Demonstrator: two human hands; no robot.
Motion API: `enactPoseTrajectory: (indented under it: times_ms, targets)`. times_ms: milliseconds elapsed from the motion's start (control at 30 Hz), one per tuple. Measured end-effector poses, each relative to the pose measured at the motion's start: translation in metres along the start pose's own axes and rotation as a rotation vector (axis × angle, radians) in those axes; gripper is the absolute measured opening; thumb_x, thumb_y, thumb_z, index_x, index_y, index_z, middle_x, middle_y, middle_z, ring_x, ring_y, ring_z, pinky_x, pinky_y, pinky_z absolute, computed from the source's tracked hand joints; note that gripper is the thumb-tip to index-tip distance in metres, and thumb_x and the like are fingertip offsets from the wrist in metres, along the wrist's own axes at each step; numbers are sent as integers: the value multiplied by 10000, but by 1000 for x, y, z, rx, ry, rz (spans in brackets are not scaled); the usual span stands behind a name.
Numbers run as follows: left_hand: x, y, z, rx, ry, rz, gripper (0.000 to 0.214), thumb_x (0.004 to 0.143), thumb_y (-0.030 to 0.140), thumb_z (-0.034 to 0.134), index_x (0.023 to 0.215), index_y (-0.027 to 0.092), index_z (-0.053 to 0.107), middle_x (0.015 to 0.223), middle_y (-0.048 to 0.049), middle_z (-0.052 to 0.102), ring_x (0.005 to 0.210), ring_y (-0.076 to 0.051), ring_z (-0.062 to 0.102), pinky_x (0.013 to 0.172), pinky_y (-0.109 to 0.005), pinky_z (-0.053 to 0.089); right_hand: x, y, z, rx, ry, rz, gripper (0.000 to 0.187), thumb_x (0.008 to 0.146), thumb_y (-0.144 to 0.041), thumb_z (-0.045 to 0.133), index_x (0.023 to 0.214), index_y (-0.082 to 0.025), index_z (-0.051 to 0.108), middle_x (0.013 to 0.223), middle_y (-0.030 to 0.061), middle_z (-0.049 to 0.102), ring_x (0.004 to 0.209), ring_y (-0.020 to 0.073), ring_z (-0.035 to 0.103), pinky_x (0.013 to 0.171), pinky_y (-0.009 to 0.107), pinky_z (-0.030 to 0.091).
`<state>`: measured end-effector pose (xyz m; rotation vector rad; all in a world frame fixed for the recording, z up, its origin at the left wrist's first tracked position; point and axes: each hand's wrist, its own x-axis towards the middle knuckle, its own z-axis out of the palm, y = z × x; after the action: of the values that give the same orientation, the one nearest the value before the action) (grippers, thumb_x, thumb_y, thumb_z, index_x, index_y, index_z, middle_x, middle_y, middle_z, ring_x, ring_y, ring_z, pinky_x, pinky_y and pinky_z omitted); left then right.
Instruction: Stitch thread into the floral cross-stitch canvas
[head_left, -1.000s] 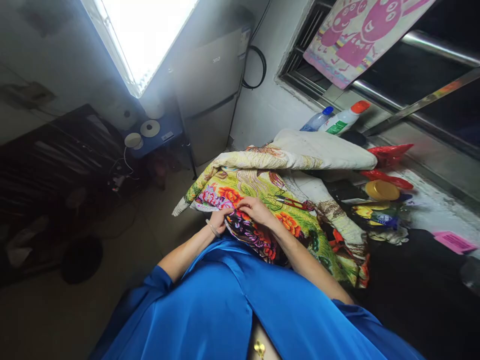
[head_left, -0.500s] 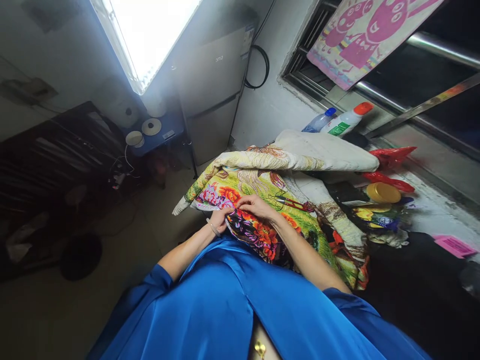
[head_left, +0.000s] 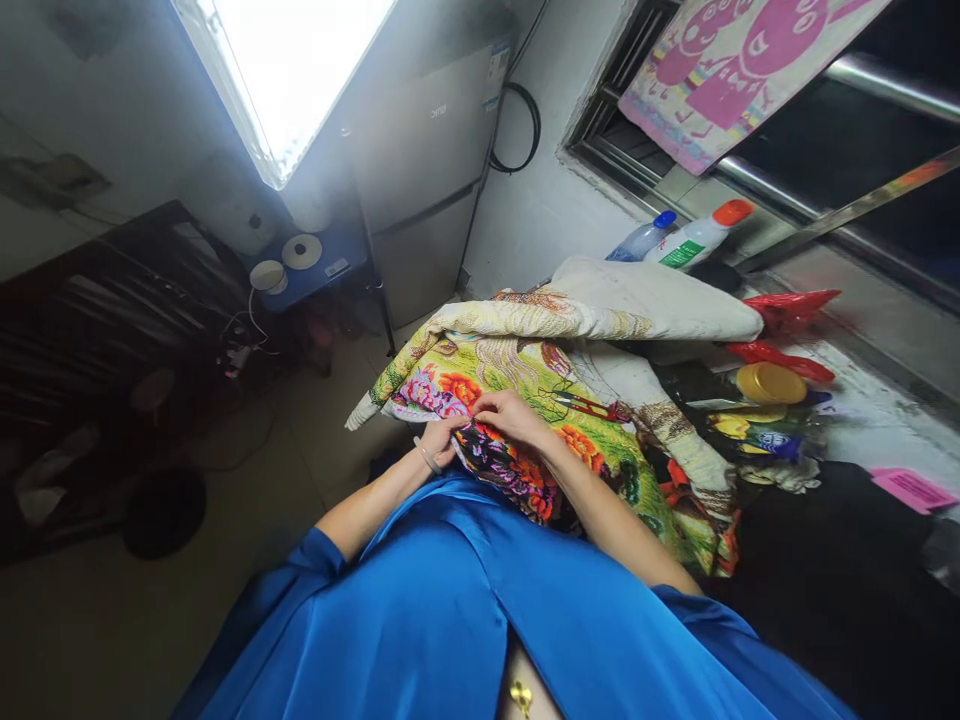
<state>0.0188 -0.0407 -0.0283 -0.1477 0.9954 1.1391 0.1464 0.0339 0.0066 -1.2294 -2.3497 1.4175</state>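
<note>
A large embroidered cloth [head_left: 495, 365], with bright flowers on a green and black ground, lies bunched across my lap and the surface before me. My left hand [head_left: 441, 440], a bangle at its wrist, is closed on the near edge of this cloth. Just to the right, my right hand [head_left: 510, 415] rests over the stitched flowers with thumb and forefinger pinched together. Whatever sits between those fingertips is too small to make out. Beyond the right hand, red-handled thread snips [head_left: 589, 405] lie on the cloth beside loose dark thread.
A rolled, pale part of the cloth [head_left: 660, 300] runs along the far side. To the right are a yellow-lidded jar [head_left: 772, 383], a red plastic bag [head_left: 795, 305], bottles [head_left: 701, 235] and a pink item [head_left: 911, 490]. A bright lamp [head_left: 300, 70] hangs at upper left, near a fridge [head_left: 427, 150].
Both hands stay in nearly the same place on the cloth. The view has shifted very slightly; nothing is visibly taken up or let go.
</note>
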Motion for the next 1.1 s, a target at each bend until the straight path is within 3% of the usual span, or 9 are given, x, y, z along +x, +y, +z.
enactPoseTrajectory:
  times_ms: [300,433,600,800,967,1100]
  targets:
    - [-5,6,3,36,7,-42,209,475,61,726,621,137,597,574,-23,641,794,-231,656,802,-353,496,-7,-22,3,-274,47,-6,278,796,-63,460,900,-177,692,816,68,703,760,177,627,713,264,438]
    - [-4,4,1,35,-15,-37,200,476,59,723,615,138,603,613,-36,658,809,-237,656,813,-366,488,-7,-24,7,-389,5,-85,193,843,-168,486,843,-195,676,789,79,671,757,192,608,687,274,423]
    - [-5,5,0,35,-17,-33,215,453,34,733,549,142,574,555,-29,632,792,-240,660,822,-373,485,-5,-24,16,-430,109,-79,197,879,-230,449,813,-194,631,826,91,645,752,195,579,627,272,390]
    - [-9,8,3,45,33,-39,257,419,31,770,559,135,582,526,-31,627,810,-258,664,823,-375,492,1,-19,12,-233,190,-26,183,865,-220,428,883,-194,608,737,31,639,672,163,564,642,259,392]
    - [-12,8,8,-3,27,18,351,412,61,799,708,146,631,739,-61,713,882,-270,661,847,-397,490,4,-14,10,77,215,-64,189,797,-221,476,817,-179,659,773,38,673,730,166,603,714,283,450]
    - [-13,7,10,-4,23,59,431,403,48,802,790,154,646,752,-56,717,879,-268,666,859,-404,486,9,-10,10,346,341,44,253,760,-316,516,858,-164,694,699,36,672,611,169,598,596,293,481]
